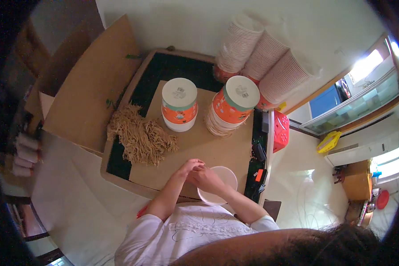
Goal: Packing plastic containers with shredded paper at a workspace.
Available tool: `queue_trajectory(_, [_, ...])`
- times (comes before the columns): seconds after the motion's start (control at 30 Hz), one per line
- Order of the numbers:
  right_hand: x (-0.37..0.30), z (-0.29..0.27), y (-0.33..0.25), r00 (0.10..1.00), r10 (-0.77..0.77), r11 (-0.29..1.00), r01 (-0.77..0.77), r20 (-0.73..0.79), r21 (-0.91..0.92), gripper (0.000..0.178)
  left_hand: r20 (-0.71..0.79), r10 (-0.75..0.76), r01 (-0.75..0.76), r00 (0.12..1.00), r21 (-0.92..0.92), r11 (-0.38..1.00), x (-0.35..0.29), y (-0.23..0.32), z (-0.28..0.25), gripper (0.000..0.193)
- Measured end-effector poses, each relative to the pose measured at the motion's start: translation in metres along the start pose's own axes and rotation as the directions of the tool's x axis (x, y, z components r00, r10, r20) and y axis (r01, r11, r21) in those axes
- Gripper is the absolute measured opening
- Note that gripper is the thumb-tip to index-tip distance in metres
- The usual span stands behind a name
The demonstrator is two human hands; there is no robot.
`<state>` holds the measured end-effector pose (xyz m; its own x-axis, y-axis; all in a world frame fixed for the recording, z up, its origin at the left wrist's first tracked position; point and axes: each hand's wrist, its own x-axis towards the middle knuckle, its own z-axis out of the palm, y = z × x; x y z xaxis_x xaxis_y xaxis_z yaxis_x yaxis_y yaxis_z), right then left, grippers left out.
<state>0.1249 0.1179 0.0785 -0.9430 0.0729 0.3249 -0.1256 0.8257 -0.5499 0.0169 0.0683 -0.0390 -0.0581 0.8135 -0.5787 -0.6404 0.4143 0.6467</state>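
Open: bare cardboard sheet (228, 154) beyond near white tub (229, 177); narrow gap between left upturned tub (180, 113) and right upturned tub (233, 106). Obstacles: twine heap (139, 135) leftward, cup stacks (270, 55) behind, black devices (259, 153) along right edge.

At the near edge we count two hands, a left hand (191, 165) and a right hand (208, 180), with one open white tub (228, 176) beside them. Farther off we make it two upturned orange-banded tubs, the left tub (180, 102) and the right tub (236, 99), plus one heap of tan cords (142, 135) at left, its strands too tangled to number. At far right we find three wrapped stacks (267, 57), and, nearer, one red basket (281, 131) and one yellow bag (329, 142).
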Motion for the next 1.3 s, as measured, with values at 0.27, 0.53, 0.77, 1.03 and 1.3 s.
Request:
queue_trajectory(0.27, [0.028,0.002,0.02,0.897,0.037,0.996,-0.068,0.441,0.056,0.015,0.226,-0.107,0.187,0.968,-0.374,0.908,-0.001,-0.022,-0.02,0.024])
queue_trajectory(0.53, [0.005,-0.016,0.093,0.85,0.321,0.871,-0.438,0.417,0.223,0.02,0.263,-0.284,0.339,0.922,-0.196,0.92,0.012,-0.008,-0.001,0.013])
queue_trajectory(0.77, [-0.031,-0.005,0.107,0.517,0.686,0.545,-0.831,0.511,0.11,0.023,0.173,-0.199,0.242,0.964,-0.278,0.93,0.014,-0.008,0.009,0.011])
queue_trajectory(1.03, [-0.053,0.009,0.11,0.634,0.686,0.491,-0.765,0.357,0.417,0.012,0.073,-0.168,0.176,0.983,-0.128,0.976,0.01,0.005,0.005,0.015])
queue_trajectory(1.3, [-0.056,0.007,0.11,0.556,0.726,0.416,-0.824,0.405,0.385,0.012,0.256,-0.006,-0.089,0.967,0.358,0.929,-0.009,0.029,0.013,0.015])
